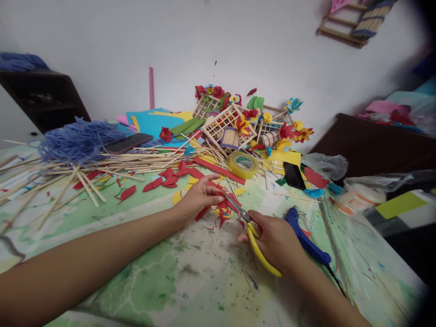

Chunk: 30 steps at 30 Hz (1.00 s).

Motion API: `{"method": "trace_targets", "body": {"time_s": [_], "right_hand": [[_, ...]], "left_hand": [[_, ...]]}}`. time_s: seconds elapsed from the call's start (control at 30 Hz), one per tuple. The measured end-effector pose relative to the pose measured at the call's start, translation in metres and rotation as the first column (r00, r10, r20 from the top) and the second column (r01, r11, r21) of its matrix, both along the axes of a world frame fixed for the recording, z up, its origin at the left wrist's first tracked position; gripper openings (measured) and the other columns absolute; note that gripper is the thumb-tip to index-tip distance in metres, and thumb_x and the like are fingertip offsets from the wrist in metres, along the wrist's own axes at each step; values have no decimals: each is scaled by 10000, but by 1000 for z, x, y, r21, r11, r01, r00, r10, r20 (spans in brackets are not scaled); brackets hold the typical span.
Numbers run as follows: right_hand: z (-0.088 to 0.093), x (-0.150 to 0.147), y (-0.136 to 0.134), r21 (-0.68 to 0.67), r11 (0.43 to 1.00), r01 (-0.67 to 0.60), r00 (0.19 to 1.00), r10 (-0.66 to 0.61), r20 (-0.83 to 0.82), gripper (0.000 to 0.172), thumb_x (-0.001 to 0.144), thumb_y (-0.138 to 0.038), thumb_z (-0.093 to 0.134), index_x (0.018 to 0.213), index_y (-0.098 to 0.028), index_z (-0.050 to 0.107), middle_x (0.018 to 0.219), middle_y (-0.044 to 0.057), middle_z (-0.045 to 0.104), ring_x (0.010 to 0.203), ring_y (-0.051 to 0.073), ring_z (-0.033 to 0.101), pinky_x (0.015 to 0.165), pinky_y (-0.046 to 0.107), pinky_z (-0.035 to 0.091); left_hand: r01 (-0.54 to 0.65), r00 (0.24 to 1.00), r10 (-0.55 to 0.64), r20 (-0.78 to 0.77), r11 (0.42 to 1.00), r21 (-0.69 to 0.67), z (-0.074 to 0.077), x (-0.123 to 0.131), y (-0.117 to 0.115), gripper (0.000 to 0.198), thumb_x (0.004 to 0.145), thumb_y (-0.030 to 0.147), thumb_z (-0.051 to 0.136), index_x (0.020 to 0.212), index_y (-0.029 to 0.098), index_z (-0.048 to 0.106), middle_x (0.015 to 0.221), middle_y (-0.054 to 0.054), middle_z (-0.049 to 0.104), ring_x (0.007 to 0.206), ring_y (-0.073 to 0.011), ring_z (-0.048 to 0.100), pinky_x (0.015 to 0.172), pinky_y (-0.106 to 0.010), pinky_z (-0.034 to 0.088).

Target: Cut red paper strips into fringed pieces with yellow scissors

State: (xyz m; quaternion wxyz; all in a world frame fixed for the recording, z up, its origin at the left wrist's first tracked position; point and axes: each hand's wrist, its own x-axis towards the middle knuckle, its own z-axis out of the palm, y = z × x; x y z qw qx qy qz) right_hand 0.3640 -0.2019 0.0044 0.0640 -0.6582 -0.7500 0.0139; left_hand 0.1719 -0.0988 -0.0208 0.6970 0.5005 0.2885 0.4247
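Observation:
My right hand (275, 240) grips yellow-handled scissors (261, 254), whose metal blades point up and left. The blade tips reach the fingertips of my left hand (199, 197). My left thumb and fingers are pinched together there; whatever lies between them is too small to make out. Under and just beyond the blades is a pile of red and yellow paper scraps (223, 211). Cut red petal shapes (170, 177) lie farther left. A roll of clear yellowish tape (243, 165) rests beyond the scissors.
Blue yarn (80, 138), thin wooden sticks (150, 160) and a phone (129, 143) lie at the left. Stick frames with paper flowers (228, 127) stand at the back. At the right are another phone (294, 175), a blue glue gun (306, 238) with its cord and plastic bags (325, 165).

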Motion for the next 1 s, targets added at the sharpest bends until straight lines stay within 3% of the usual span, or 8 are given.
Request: {"method": "trace_targets", "body": {"time_s": [0.6,0.8,1.0], "right_hand": [[1,2,1,26,999,33,998,-34,52,289,806,-478,452,879,-226,575,662,33,659,592,172,590,500,243,222],[1,3,3,59,996,67,997,-69,29,282,797,-491,452,830,-229,553,610,8,618,554,163,546,495,239,195],[0,2,1,82,995,51,999,-49,-22,259,786,-461,473,880,-238,566,595,-11,599,542,148,517,503,241,190]], "left_hand": [[-45,998,48,-41,997,63,-5,-2,7,657,639,169,712,1223,189,412,737,14,598,670,-115,592,630,-227,435],[90,996,-90,-3,995,33,-2,1,-3,649,675,180,681,1247,225,378,780,10,567,660,-131,610,635,-271,468],[186,975,-180,-127,982,33,2,3,-13,708,654,158,692,1272,249,360,804,-2,583,613,-101,577,546,-215,431]]}}
